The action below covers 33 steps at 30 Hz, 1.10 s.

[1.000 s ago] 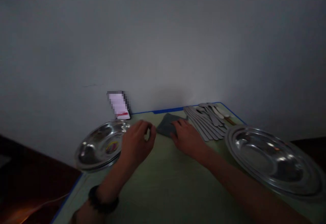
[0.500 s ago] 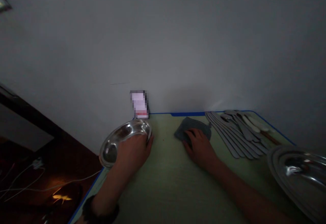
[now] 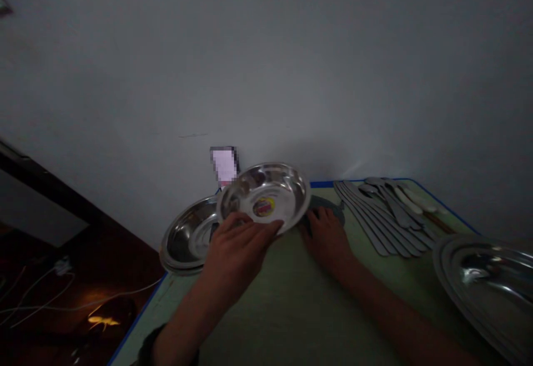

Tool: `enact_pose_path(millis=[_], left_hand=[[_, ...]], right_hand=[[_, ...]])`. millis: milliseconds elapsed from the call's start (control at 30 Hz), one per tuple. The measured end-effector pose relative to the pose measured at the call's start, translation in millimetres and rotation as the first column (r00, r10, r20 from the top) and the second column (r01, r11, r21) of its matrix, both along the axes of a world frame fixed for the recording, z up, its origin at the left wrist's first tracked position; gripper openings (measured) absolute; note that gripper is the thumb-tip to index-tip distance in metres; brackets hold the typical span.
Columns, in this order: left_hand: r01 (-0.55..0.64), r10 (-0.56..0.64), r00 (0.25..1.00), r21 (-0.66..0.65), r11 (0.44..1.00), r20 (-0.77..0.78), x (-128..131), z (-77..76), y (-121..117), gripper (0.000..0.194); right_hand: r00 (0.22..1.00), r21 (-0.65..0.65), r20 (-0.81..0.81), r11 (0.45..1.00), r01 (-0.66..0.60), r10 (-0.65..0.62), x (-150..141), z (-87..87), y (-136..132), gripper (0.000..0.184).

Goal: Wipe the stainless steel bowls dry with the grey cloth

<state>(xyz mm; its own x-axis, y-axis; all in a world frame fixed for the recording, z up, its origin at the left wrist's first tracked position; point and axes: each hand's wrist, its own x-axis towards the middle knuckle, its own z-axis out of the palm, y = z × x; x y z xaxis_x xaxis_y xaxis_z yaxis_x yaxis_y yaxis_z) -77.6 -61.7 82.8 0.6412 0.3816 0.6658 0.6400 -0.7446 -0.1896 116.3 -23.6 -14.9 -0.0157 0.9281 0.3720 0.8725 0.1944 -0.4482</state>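
Metal dish (image 3: 287,205) within left fingers (image 3: 272,228)

Table (image 3: 308,321) below wall (image 3: 300,66). Bowl (image 3: 287,202) in my left hand (image 3: 241,249), mid-frame. Bowl stack (image 3: 172,244) left of it, at table's left edge; phone (image 3: 224,165) behind. Cloth (image 3: 333,206) under my right hand (image 3: 331,241), right of centre; flatware (image 3: 370,221) right of cloth. Basin (image 3: 489,285) at lower right, before flatware. Cables (image 3: 87,305) at lower left.
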Motion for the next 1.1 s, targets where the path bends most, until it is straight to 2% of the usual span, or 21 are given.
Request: enact_pose_path(millis=[67,133,167,233,333,367,400,467,533,600,633,667,700,767,800,833,867,900,967,1033,1100], left_hand=[[0.05,-0.049,0.999,-0.018,0.999,0.023,11.9,-13.6,-5.9,0.02],[0.059,-0.057,0.998,-0.056,0.997,0.028,21.7,-29.0,-12.6,0.019],[0.069,-0.068,0.997,-0.075,0.995,0.02,25.5,-36.8,-15.3,0.02],[0.063,-0.065,0.998,-0.13,0.989,-0.014,30.7,-50.9,-17.0,0.022],[0.088,-0.104,0.993,-0.256,0.963,-0.05,32.4,-63.0,-10.1,0.023],[0.11,-0.129,0.991,-0.306,0.946,-0.043,31.5,-63.8,-6.3,0.022],[0.133,-0.154,0.988,-0.354,0.926,-0.032,29.9,-63.3,-2.4,0.023],[0.169,-0.182,0.983,-0.408,0.897,0.007,25.7,-60.2,3.9,0.03],[0.187,-0.163,0.982,-0.433,0.882,0.091,21.5,-58.8,7.4,0.039],[0.209,-0.079,0.959,-0.49,0.846,0.274,20.0,-62.5,9.6,0.046],[0.238,-0.005,0.918,-0.54,0.807,0.397,21.0,-66.2,10.9,0.05],[0.296,0.09,0.841,-0.593,0.749,0.534,23.3,-70.7,12.8,0.054],[0.379,0.209,0.725,-0.633,0.675,0.657,26.9,-75.2,15.1,0.058],[0.612,0.466,0.404,-0.612,0.501,0.787,37.0,-81.7,20.5,0.064],[0.706,0.589,0.261,-0.568,0.424,0.764,42.5,-82.7,23.1,0.063],[0.765,0.69,0.168,-0.535,0.36,0.704,47.7,-82.1,25.3,0.058],[0.793,0.772,0.109,-0.524,0.313,0.626,52.0,-80.1,26.9,0.047],[0.811,0.825,0.059,-0.508,0.289,0.562,55.3,-77.0,28.0,0.035],[0.832,0.874,-0.002,-0.484,0.272,0.486,58.5,-69.9,29.4,0.019],[0.854,0.876,-0.01,-0.451,0.259,0.483,58.4,-64.3,31.2,0.021],[0.878,0.862,0.037,-0.428,0.213,0.505,57.1,-62.0,34.4,0.028]], right_hand=[[0.972,-0.02,-0.232,1.0,0.021,-0.025,9.7,3.9,6.1,0.021],[0.864,-0.059,-0.487,0.992,0.112,-0.126,23.4,8.7,14.3,0.02],[0.814,-0.077,-0.551,0.982,0.172,-0.185,30.2,12.0,18.2,0.025],[0.744,-0.08,-0.609,0.954,0.287,-0.275,40.4,21.3,23.5,0.037],[0.726,0.003,-0.625,0.929,0.37,-0.287,40.2,39.9,22.9,0.04],[0.74,0.042,-0.618,0.928,0.37,-0.267,36.0,45.4,20.6,0.036],[0.784,0.142,-0.587,0.928,0.344,-0.201,30.5,49.5,17.8,0.034],[0.903,0.239,-0.422,0.951,0.196,-0.079,18.5,51.6,12.2,0.032],[0.986,0.115,-0.164,0.993,0.026,-0.007,9.3,46.1,8.7,0.029],[0.998,-0.071,0.05,0.997,-0.029,0.032,4.8,37.6,7.9,0.029],[0.993,-0.135,0.117,0.991,-0.014,0.03,3.8,34.2,8.1,0.031],[0.987,-0.169,0.16,0.986,0.009,0.019,2.9,32.1,8.2,0.033],[0.983,-0.179,0.181,0.983,0.031,0.002,1.6,31.6,7.9,0.034],[0.983,-0.175,0.183,0.984,0.034,-0.001,-2.9,34.3,5.3,0.039],[0.984,-0.166,0.176,0.986,0.014,0.016,-6.2,36.7,3.0,0.042],[0.985,-0.155,0.167,0.988,-0.015,0.041,-9.8,39.1,0.4,0.045],[0.985,-0.143,0.159,0.989,-0.047,0.069,-13.3,40.9,-2.0,0.046],[0.983,-0.133,0.154,0.988,-0.078,0.098,-16.2,41.9,-3.9,0.046],[0.98,-0.117,0.142,0.985,-0.123,0.139,-18.8,40.9,-4.6,0.042],[0.991,-0.097,0.051,0.988,-0.117,0.122,-16.5,37.7,-1.1,0.034],[0.989,-0.04,-0.133,0.996,-0.077,0.071,-11.3,35.5,4.4,0.031]])
